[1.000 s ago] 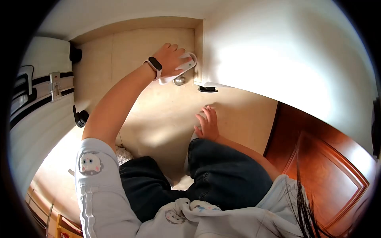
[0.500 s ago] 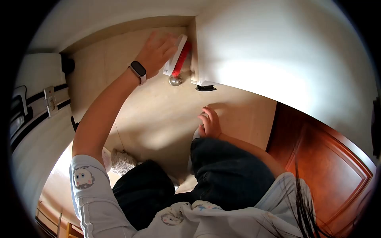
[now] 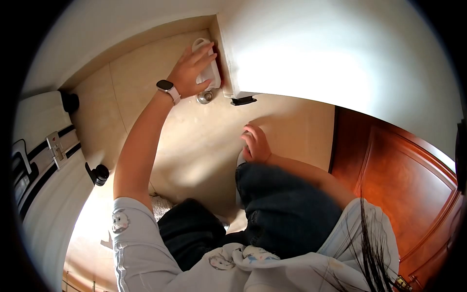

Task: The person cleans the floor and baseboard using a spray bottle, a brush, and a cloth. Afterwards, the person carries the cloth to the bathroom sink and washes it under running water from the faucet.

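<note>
Clearly, the left hand (image 3: 192, 70) spreads its fingers over the back of a white brush (image 3: 210, 79) (a little red shows along its edge), and that grip holds it close beside the skirting (image 3: 223, 64). The brush's lower end is right by a round metal doorstop (image 3: 204, 97). The right hand (image 3: 257, 143), fingers loosely curled, is near the knee of the dark trousers (image 3: 282, 199); whether its grip holds anything, one cannot tell.
</note>
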`<state>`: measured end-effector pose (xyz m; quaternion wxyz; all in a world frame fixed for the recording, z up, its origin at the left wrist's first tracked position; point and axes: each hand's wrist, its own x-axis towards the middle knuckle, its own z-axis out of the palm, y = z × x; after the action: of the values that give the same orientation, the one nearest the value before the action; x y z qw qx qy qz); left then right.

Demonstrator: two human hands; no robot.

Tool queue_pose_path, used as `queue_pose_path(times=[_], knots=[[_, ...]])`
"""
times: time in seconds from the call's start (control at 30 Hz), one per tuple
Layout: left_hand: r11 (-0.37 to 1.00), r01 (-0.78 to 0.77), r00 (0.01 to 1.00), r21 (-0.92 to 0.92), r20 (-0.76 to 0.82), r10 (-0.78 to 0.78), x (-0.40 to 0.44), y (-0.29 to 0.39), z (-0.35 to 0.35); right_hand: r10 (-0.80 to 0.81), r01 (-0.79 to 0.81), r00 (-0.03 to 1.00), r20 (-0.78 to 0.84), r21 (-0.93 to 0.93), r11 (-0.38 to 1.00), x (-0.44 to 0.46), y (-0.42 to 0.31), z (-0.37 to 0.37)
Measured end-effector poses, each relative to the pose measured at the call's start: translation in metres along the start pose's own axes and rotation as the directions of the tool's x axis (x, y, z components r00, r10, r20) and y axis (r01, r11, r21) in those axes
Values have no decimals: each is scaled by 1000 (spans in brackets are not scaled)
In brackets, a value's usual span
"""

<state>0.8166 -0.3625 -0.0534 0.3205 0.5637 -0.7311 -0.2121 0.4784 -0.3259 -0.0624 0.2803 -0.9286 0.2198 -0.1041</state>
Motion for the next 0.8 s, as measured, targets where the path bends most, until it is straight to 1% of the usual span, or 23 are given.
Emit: queue_pose_path(times=[0.03,0.07,0.1,0.2,0.33,0.4,0.43,0.5,0.53,0.57,0.6,0.63,0.67,0.73,0.77,0.8], knots=[[986,62,998,155,-6,-62,3,5,-1,0,0,1000,0,2,1000,1,0,0],[944,123,992,306,-22,-122,5,7,-2,-1,1,1000,1,6,1000,2,1,0],[935,134,990,328,-4,-141,4,0,6,-1,1,1000,2,11,1000,1,0,0],[945,155,985,288,26,-169,9,9,2,14,-14,1000,24,6,1000,1,1,-2],[957,159,986,241,11,-167,6,3,8,11,-12,1000,21,2,1000,-1,4,0],[959,74,990,273,94,-103,9,-3,10,9,-10,1000,23,16,1000,0,3,-1],[958,80,989,274,95,-109,14,-10,7,7,-8,1000,26,22,1000,1,2,0],[928,133,990,347,-1,-142,28,-23,-3,14,-14,1000,1,25,1000,0,1,0],[927,138,989,349,-6,-145,29,-20,-6,9,-9,1000,4,24,1000,2,2,0],[903,84,976,421,149,-160,28,-13,-5,4,-4,1000,2,14,1000,1,1,-1],[875,13,937,483,299,-179,27,-6,-5,0,0,1000,-4,1,1000,2,1,-2],[922,-18,978,386,200,-65,13,2,0,-7,7,1000,-7,-8,1000,4,3,-3],[922,28,978,386,181,-106,10,3,2,-13,13,1000,-10,-25,1000,5,2,-3],[850,186,967,492,62,-247,23,-5,-1,-4,4,1000,-4,-28,1000,2,-4,-3],[852,186,966,489,69,-251,25,0,-3,-4,4,1000,10,-18,1000,4,-3,-3],[819,224,958,528,33,-284,29,5,-6,-10,11,1000,25,-12,1000,4,-2,-5]])
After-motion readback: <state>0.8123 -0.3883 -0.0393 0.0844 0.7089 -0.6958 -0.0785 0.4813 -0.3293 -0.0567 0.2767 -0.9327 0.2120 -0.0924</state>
